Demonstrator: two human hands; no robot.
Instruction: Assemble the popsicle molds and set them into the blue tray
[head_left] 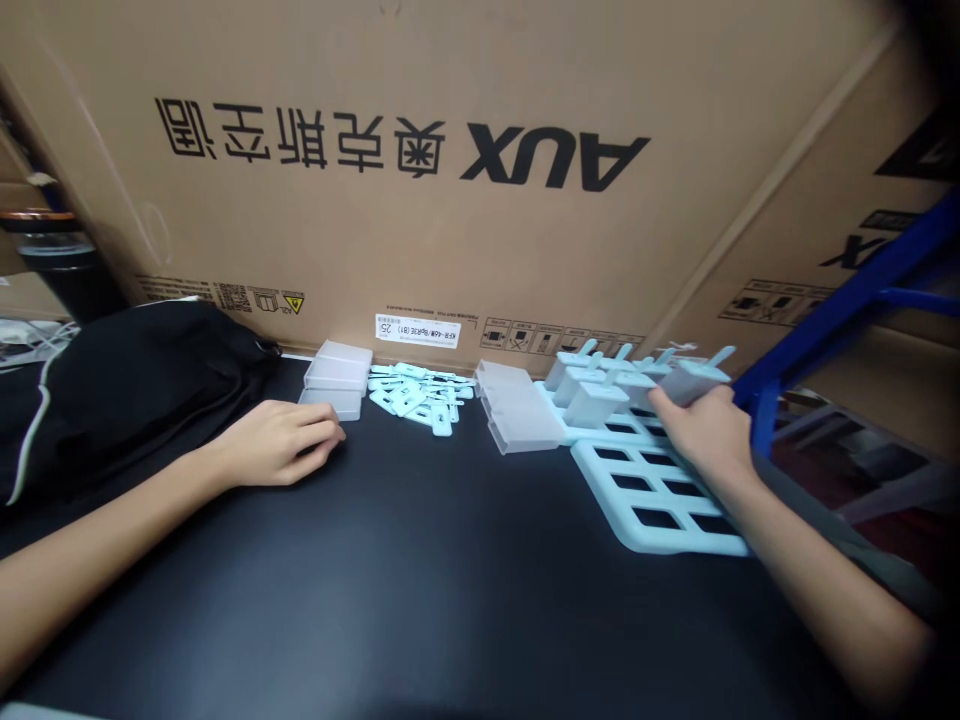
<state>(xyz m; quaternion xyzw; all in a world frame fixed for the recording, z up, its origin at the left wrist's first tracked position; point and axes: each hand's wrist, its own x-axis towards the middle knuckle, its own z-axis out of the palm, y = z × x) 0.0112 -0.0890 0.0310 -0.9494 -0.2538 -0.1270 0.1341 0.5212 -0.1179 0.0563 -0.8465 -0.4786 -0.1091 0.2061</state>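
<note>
My right hand (709,425) grips a translucent popsicle mold (686,382) with a light blue stick lid, over the far right part of a light blue slotted rack (626,530). Several other lidded molds (596,402) stand upright in the rack's far slots, while its near slots show the black table through them. On the table rests my left hand (289,442), fingers loosely curled and holding nothing. Just beyond it lie translucent mold cups (337,368). A pile of light blue stick lids (420,393) sits in the middle, and more translucent cups (517,408) lie against the rack's left side.
A large cardboard box (337,230) walls off the back of the black table (390,590). Black cloth (157,370) with a white cord lies at the left, near a dark tumbler (64,265). A blue metal frame (765,410) stands at the right edge.
</note>
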